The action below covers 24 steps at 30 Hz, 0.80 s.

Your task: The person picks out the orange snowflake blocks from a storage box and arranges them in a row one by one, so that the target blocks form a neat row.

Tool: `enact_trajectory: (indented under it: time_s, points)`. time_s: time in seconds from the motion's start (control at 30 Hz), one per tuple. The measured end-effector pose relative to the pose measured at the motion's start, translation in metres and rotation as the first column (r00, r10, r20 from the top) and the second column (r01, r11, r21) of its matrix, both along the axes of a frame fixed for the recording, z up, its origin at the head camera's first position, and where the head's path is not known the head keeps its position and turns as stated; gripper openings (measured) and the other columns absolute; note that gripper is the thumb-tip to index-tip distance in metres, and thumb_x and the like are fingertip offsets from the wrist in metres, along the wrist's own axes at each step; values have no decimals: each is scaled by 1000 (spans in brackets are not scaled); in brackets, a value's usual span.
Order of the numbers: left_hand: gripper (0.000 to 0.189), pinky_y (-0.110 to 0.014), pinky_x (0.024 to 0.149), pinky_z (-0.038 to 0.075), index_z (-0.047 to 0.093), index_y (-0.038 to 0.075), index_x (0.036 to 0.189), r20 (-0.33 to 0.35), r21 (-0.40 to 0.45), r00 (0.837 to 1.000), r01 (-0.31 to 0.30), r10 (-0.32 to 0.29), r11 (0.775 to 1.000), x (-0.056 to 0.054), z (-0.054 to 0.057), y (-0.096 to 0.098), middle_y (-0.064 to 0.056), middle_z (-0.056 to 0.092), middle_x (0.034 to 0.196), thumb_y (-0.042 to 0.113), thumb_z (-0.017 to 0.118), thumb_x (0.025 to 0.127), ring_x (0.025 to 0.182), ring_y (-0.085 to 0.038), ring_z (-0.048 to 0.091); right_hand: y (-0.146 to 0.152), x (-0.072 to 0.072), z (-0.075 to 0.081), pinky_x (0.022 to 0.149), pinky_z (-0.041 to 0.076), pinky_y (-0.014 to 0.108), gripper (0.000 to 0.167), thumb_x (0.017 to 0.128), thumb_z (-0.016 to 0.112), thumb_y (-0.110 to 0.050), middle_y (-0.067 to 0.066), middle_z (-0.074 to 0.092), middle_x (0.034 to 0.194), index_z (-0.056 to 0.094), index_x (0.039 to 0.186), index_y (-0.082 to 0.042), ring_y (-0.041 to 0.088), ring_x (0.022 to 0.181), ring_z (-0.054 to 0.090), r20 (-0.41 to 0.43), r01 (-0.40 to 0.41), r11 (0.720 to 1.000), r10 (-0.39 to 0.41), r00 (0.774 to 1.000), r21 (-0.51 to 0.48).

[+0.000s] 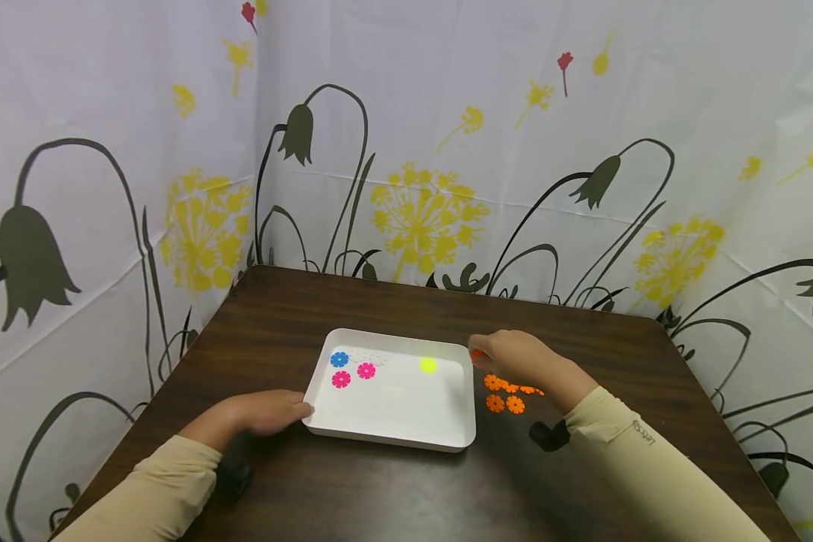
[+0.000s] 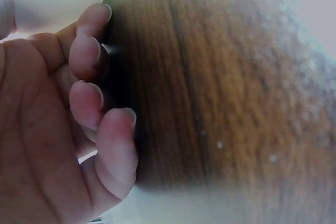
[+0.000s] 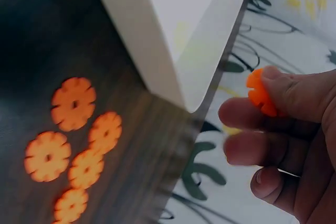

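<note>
A shallow white tray [image 1: 400, 410] lies on the brown table, with my left hand [image 1: 264, 412] gripping its left edge, thumb at the rim. Curled fingertips show in the left wrist view, low over the wood. My right hand [image 1: 518, 357] is just beyond the tray's right side and pinches an orange notched disc [image 3: 257, 95] between thumb and index finger. Below that hand, several more orange notched discs [image 1: 494, 403] lie on the table. Inside the tray are a blue disc [image 1: 339, 360], two pink discs [image 1: 341, 379], a yellow one [image 1: 428, 365] and some clear or white ones [image 1: 369, 358].
The dark wooden table [image 1: 393, 489] extends around the tray on all sides. A white curtain [image 1: 420, 98] printed with flowers hangs behind the table and along both sides. Black straps or devices [image 1: 549, 435] sit at the wrists.
</note>
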<state>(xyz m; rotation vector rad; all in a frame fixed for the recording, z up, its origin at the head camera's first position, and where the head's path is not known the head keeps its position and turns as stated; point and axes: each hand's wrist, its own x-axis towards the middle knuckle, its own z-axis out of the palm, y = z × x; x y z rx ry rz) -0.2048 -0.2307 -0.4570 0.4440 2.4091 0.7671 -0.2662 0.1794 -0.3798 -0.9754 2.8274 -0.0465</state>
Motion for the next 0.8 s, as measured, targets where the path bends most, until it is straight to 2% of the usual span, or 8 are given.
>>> enact_trajectory:
  time_s: [0.2,0.43,0.63,0.8]
  points:
    - [44,-60,108,36,54,0,134,2,4,1000,0,0,1000,-1,0,-1,-18,58,131,28,49,101,125,-41,52,31,3,-8,61,47,26,3,98,60,-25,-11,64,83,60,99,-22,4,60,52,43,77,996,-75,996,-52]
    - [37,-57,102,43,59,1,125,-8,-22,1000,9,-9,1000,-2,0,-1,-12,62,116,27,48,101,108,-30,57,64,6,-21,53,41,28,9,97,61,-27,-9,57,72,58,90,-22,9,58,49,80,151,986,-145,986,-70]
    - [40,-58,105,40,58,2,128,8,-31,1000,-7,8,999,-1,3,1,-13,62,121,28,49,100,114,-33,56,86,9,-33,57,43,29,8,100,57,-26,-5,61,78,59,96,-19,9,62,51,115,195,977,-185,976,-83]
    - [42,-59,105,40,57,2,130,21,-41,1000,-17,18,999,-1,3,1,-13,61,122,31,49,100,118,-36,55,98,12,-43,55,39,28,10,100,56,-22,-6,53,72,55,91,-17,10,60,47,116,208,974,-198,973,-84]
